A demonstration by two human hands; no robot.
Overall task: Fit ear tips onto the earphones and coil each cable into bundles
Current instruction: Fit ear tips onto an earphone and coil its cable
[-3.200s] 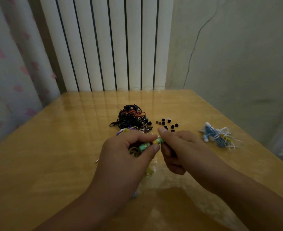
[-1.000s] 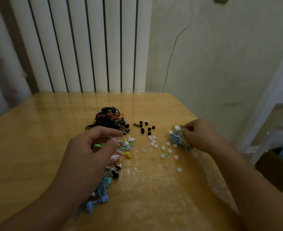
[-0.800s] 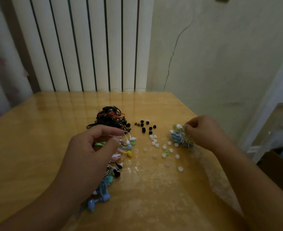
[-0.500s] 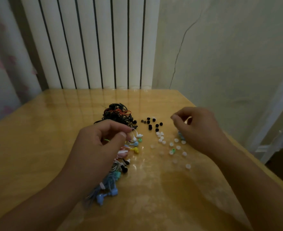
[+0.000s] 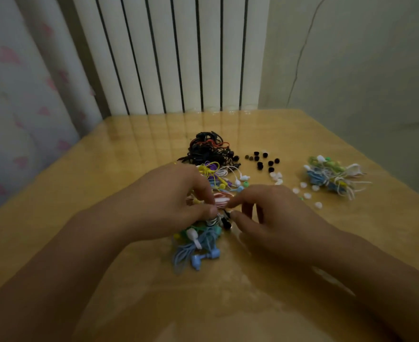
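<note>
- Head view, hands: the left hand (image 5: 176, 206) and the right hand (image 5: 267, 213) meet over the middle of the table (image 5: 80, 193), above a pile of loose earphones.
- Left hand: fingers curled, thumb and forefinger pinching a red-and-white striped earphone (image 5: 222, 200) at its left side.
- Right hand: fingers curled, forefinger tip touching the right end of the same striped earphone; thumb just below it, near a small black earbud (image 5: 226, 222). Whether the right hand actually grips anything cannot be told.
- Loose earphones: a mixed heap of coloured earphones (image 5: 218, 178) in yellow, purple, white and teal lies just beyond the hands; blue earphones (image 5: 198, 255) with tangled cable lie on the near side, partly under the left hand.
- Black earphones: a tangle of black cables (image 5: 207, 150) with some red strands sits farther back, touching the coloured heap.
- Ear tips: black ear tips (image 5: 262, 160) are scattered right of the black tangle; white ear tips (image 5: 302, 188) are scattered nearer, between the right hand and the bundles.
- Finished work: coiled bundles (image 5: 332, 176) in blue, green and white lie at the right of the table, well apart from both hands.
- Surroundings: a white ribbed radiator (image 5: 179, 53) stands behind the table, a patterned curtain (image 5: 18, 95) at left, a cracked wall (image 5: 351, 58) at right.
</note>
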